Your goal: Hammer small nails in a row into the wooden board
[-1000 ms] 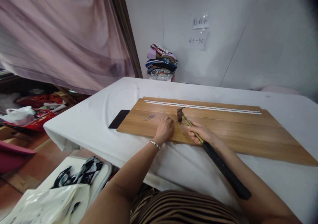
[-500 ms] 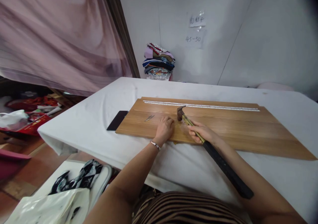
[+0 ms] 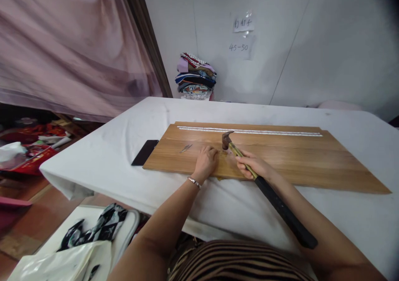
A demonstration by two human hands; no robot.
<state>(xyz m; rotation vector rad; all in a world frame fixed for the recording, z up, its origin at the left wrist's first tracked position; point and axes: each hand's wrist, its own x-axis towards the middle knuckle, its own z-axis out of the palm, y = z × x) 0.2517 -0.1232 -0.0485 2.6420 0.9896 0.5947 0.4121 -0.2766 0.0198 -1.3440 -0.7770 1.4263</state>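
Observation:
My right hand (image 3: 252, 164) is wrapped round the neck of a claw hammer (image 3: 277, 204), just above its black grip. The rusty hammer head (image 3: 226, 141) is at the wooden board (image 3: 280, 156); whether it touches the surface I cannot tell. Just left of the head, my left hand (image 3: 205, 160) rests on the board near its front edge, fingers curled together. What they hold, if anything, is hidden. A few thin nails (image 3: 186, 148) lie on the board to the left. Along its back edge run white measuring strips (image 3: 249, 131).
A black phone-like slab (image 3: 144, 153) sits partly against the board's left end on the white-covered table (image 3: 102, 148). Folded clothes (image 3: 196, 77) are stacked at the back by the wall. To the lower left stands a white seat (image 3: 90, 212) with a patterned cloth and bag on it.
The view has shifted slightly, so the board and background sit further left. Both hands and the hammer keep nearly the same place, with the hammer head barely higher in view.

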